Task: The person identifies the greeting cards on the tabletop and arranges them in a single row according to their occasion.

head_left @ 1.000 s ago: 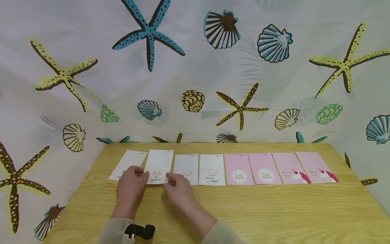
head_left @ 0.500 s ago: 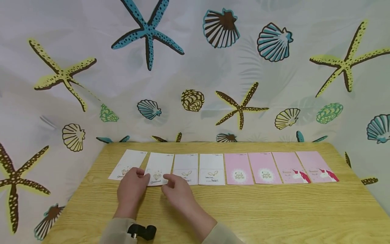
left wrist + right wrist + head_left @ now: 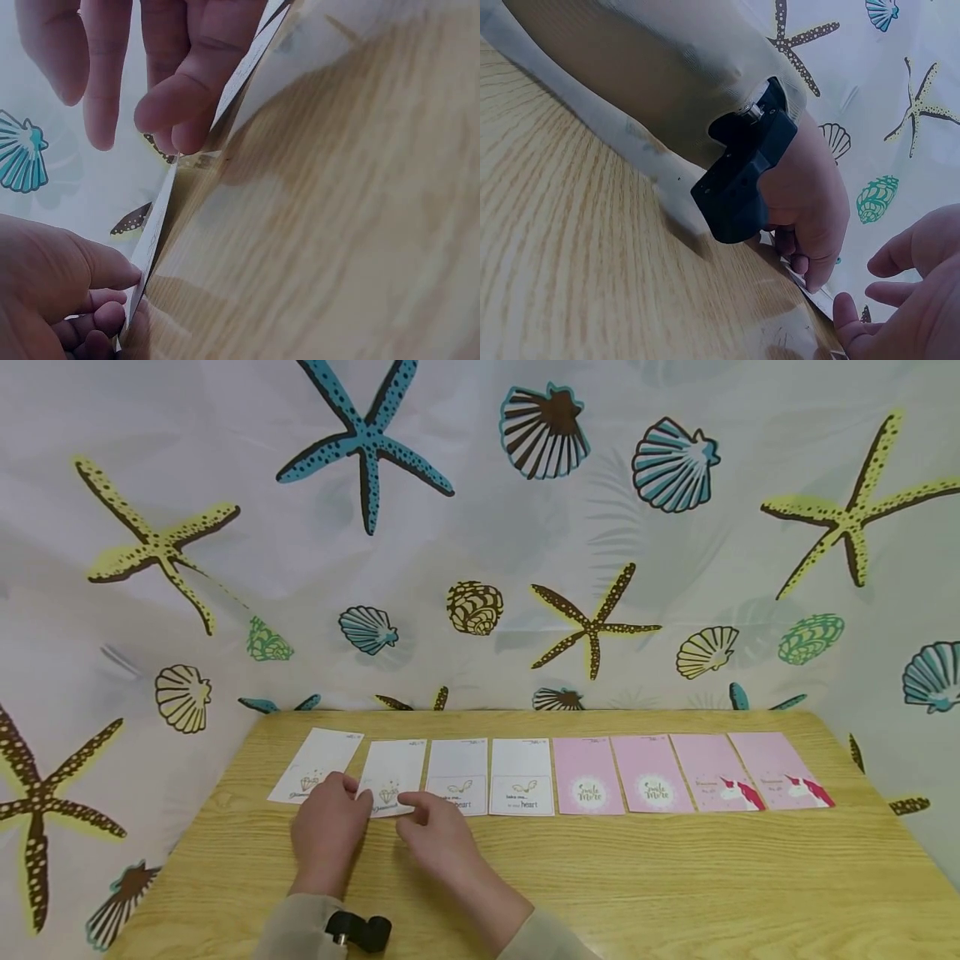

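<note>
In the head view a white greeting card with a printed gold diamond (image 3: 390, 789) lies between my hands, second from the left in a row. My left hand (image 3: 330, 827) pinches its near left corner; in the left wrist view that thumb (image 3: 109, 266) presses on the card edge (image 3: 157, 225), fingers curled behind. My right hand (image 3: 438, 831) has its index finger and thumb at the near right corner, which they cover; the other fingers (image 3: 105, 82) hang apart. The card's near edge looks slightly raised. A matching diamond card (image 3: 322, 756) lies left, partly behind my left hand.
To the right lie two white wing-print cards (image 3: 522, 777), two pink "Smile More" cards (image 3: 588, 768) and two pink unicorn cards (image 3: 780, 768), side by side on the wooden table (image 3: 637, 885). Behind hangs a shell-and-starfish cloth (image 3: 480, 510). A black camera mount (image 3: 360, 931) sits on my left wrist.
The second diamond card has come down and slightly toward me, in line with its neighbours, then shifted a little right. Both hands follow it; my right hand has edged left.
</note>
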Demonstrator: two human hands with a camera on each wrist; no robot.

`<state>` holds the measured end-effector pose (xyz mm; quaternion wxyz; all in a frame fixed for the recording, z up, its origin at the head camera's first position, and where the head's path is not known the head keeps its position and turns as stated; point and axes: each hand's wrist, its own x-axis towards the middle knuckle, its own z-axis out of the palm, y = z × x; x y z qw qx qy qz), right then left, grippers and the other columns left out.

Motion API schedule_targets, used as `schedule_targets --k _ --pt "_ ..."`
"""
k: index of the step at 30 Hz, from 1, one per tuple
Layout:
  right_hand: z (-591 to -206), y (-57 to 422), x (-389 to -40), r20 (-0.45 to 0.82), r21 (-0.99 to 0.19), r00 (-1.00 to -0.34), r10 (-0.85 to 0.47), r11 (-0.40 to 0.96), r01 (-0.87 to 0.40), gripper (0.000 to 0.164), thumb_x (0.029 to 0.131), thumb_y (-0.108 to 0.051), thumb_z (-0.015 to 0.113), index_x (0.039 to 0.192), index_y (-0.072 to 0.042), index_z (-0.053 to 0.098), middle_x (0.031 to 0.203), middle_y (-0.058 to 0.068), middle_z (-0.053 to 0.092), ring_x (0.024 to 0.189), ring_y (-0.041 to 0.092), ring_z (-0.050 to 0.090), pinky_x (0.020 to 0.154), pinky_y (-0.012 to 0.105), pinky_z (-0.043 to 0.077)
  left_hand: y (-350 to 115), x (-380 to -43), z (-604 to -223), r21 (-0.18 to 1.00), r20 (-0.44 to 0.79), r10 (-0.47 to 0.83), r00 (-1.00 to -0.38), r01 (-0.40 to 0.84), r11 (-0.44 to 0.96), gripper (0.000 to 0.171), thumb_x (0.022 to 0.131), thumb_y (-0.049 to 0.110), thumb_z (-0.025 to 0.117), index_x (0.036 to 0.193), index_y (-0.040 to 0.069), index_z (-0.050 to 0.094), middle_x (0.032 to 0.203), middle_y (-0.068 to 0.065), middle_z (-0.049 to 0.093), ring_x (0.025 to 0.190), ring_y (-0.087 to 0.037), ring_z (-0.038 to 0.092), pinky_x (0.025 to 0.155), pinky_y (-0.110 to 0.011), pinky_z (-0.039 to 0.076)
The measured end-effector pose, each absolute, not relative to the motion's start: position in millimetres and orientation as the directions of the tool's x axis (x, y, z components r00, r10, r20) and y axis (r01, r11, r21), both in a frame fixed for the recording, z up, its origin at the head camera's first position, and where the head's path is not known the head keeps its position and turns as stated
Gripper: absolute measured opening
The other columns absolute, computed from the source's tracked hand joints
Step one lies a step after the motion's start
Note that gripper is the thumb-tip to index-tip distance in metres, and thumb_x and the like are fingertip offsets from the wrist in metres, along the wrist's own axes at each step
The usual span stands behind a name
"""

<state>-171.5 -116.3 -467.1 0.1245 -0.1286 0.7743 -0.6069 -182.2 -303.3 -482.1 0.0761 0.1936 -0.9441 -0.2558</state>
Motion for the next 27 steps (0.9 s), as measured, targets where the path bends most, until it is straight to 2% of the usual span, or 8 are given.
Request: schedule_targets --k 6,9,12,15,19,22,27 --pt "-469 -117 -171 -0.032 -0.972 -0.936 -0.35 0.228 -0.052 0.047 0.095 -0.005 0.066 0.141 -0.005 0.074 0.093 0.0 0.064 0.072 0.012 0.053 0.065 0.029 0.045 -301 -181 -481 0.483 0.057 -0.417 -0.907 -0.341 0.807 0.033 0.104 0.027 0.066 0.118 -0.003 0.067 0.106 -0.02 0.072 0.097 -0.043 0.07 0.088 -0.067 0.047" --pt "-468 -118 -171 -0.033 -0.969 -0.937 -0.349 0.241 -0.055 0.047 0.094 -0.005 0.067 0.141 -0.006 0.074 0.094 0.0 0.062 0.077 0.014 0.053 0.068 0.03 0.045 -301 -182 -482 0.477 0.051 -0.422 -0.905 -0.349 0.806 0.032 0.105 0.027 0.066 0.118 -0.003 0.067 0.107 -0.02 0.073 0.099 -0.043 0.07 0.09 -0.069 0.047" --pt "-467 -118 -170 -0.037 -0.966 -0.938 -0.346 0.254 -0.056 0.047 0.094 -0.006 0.067 0.14 -0.008 0.075 0.107 0.004 0.068 0.091 0.017 0.059 0.076 0.034 0.05 -302 -181 -482 0.48 0.048 -0.423 -0.905 -0.35 0.804 0.032 0.106 0.026 0.065 0.119 -0.003 0.067 0.108 -0.02 0.074 0.101 -0.044 0.07 0.092 -0.071 0.045" --pt "-465 -118 -170 -0.036 -0.963 -0.94 -0.34 0.263 -0.058 0.046 0.095 -0.007 0.068 0.14 -0.009 0.075 0.127 0.011 0.072 0.112 0.024 0.064 0.093 0.042 0.054 -304 -181 -480 0.486 0.057 -0.426 -0.903 -0.347 0.802 0.032 0.107 0.025 0.065 0.122 -0.003 0.067 0.109 -0.021 0.074 0.104 -0.045 0.07 0.093 -0.072 0.044" --pt "-462 -119 -170 -0.027 -0.964 -0.944 -0.329 0.257 -0.062 0.046 0.097 -0.008 0.068 0.142 -0.007 0.074 0.14 0.019 0.07 0.132 0.032 0.064 0.109 0.052 0.052 -308 -181 -472 0.481 0.082 -0.434 -0.897 -0.346 0.806 0.036 0.108 0.026 0.066 0.128 -0.004 0.067 0.112 -0.024 0.071 0.106 -0.048 0.067 0.092 -0.071 0.045" --pt "-459 -120 -172 -0.021 -0.97 -0.944 -0.329 0.236 -0.061 0.047 0.098 -0.009 0.067 0.145 -0.005 0.071 0.144 0.019 0.068 0.136 0.035 0.064 0.112 0.053 0.051 -314 -183 -467 0.476 0.11 -0.438 -0.892 -0.339 0.811 0.039 0.107 0.027 0.064 0.131 -0.004 0.067 0.117 -0.026 0.07 0.107 -0.051 0.065 0.092 -0.071 0.046" --pt "-454 -123 -176 -0.025 -0.977 -0.94 -0.342 0.209 -0.05 0.048 0.101 -0.011 0.065 0.148 -0.007 0.069 0.148 0.016 0.066 0.137 0.034 0.064 0.108 0.049 0.054 -329 -185 -465 0.469 0.133 -0.434 -0.891 -0.329 0.82 0.043 0.108 0.028 0.062 0.134 -0.007 0.066 0.123 -0.03 0.069 0.109 -0.057 0.065 0.09 -0.072 0.046"
